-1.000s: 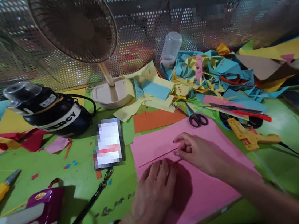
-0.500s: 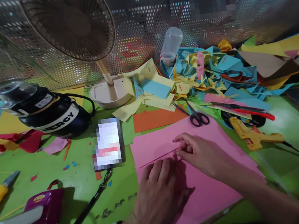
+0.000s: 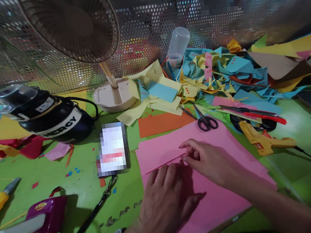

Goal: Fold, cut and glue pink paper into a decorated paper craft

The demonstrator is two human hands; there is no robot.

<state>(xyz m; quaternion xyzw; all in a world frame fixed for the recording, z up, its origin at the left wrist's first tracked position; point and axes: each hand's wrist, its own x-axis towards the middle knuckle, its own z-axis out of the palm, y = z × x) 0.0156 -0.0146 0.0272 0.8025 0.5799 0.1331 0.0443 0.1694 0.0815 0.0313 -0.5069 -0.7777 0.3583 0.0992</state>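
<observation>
Now both hands are down at the pink paper stack point(image 3: 217, 204), which lies on the green tabletop point(image 3: 51, 172). The left hand point(image 3: 162, 197) rests palm-down on it, fingers lightly bent, thumb stretched out, right below a long paper edge point(image 3: 154, 169) on top. Beside it, the right hand point(image 3: 208, 159) curls its fingers, thumb close to forefinger; whether they pinch that edge, impossible to tell. Black-handled scissors point(image 3: 208, 123) straddle the stack's far side, orange paper point(image 3: 163, 124) just beyond, yellow glue gun point(image 3: 261, 138) to its right, smartphone point(image 3: 112, 147) to its left.

Perforated wall point(image 3: 143, 26), probably metal
</observation>
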